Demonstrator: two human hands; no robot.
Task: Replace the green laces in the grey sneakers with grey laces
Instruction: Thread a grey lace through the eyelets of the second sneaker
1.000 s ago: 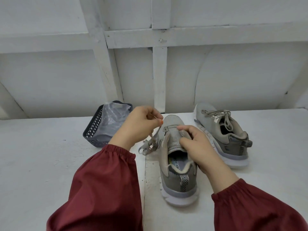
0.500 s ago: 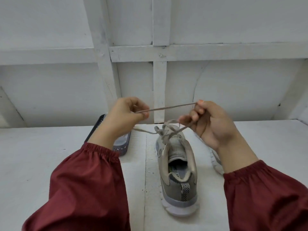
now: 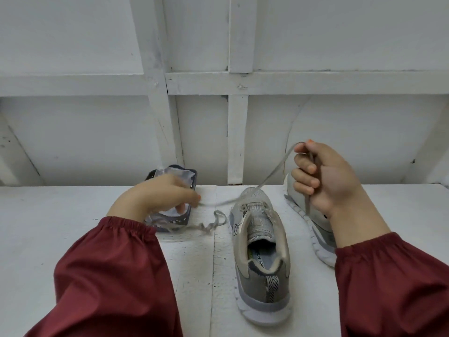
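drawing lace (image 3: pixel 274 171) through the sneaker (image 3: pixel 262 239): right hand (image 3: pixel 328 176) clamps one end, raised for tension; left hand (image 3: pixel 158 198), blurred, pinches the other low.

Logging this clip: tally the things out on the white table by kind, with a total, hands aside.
Grey sneakers: 2
Lace: 1
Basket: 1
Plastic bag: 1
Total: 5
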